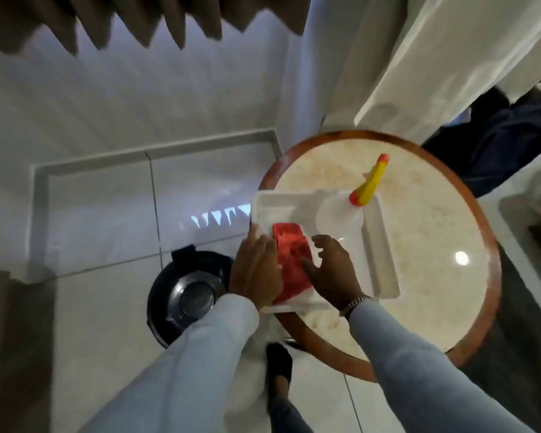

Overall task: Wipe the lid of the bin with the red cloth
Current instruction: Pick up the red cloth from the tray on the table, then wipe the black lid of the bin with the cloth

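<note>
A folded red cloth [289,250] lies in a white tray [383,254] on a round table. My left hand [255,270] rests on the cloth's left side, fingers flat over the tray's edge. My right hand [331,270] is at the cloth's right side, thumb touching it, fingers spread. Whether either hand grips the cloth is unclear. The black bin with its round lid [189,290] stands on the floor to the left of the table, partly hidden by my left sleeve.
A clear spray bottle with a yellow and orange trigger head [367,185] stands in the tray. The round table [434,232] has a wooden rim and pale stone top. A white drape hangs behind it. Dark bags [494,145] lie at the right. My foot [278,360] is on the tiled floor.
</note>
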Motion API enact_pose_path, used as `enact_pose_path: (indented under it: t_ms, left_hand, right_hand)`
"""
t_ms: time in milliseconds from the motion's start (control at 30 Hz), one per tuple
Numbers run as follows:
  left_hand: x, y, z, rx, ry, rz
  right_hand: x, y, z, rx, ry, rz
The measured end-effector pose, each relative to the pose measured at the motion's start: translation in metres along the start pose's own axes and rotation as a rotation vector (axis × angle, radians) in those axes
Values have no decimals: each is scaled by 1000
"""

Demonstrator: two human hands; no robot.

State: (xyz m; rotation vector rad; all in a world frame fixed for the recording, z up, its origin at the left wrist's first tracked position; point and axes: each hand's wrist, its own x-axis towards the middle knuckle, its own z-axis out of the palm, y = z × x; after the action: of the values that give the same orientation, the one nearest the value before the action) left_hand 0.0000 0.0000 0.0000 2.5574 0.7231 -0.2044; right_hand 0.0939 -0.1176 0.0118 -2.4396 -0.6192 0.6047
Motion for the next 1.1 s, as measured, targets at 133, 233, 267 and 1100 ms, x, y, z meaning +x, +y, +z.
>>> enact_pose_path:
  t_ms: [133, 233, 267, 1100]
  left_hand:
    - [15, -11, 21, 271, 96, 93]
    - [17, -8, 23, 273, 140, 148]
    - [17, -7, 21, 238, 159, 159]
    - [-46, -251, 99, -643, 356, -40]
  right_hand:
    - [19, 14, 27, 2, 10, 91]
    - [22, 18, 38, 71, 67, 151]
    - [22, 16, 38, 88, 83, 156]
    - [0, -41, 268, 65, 80, -205]
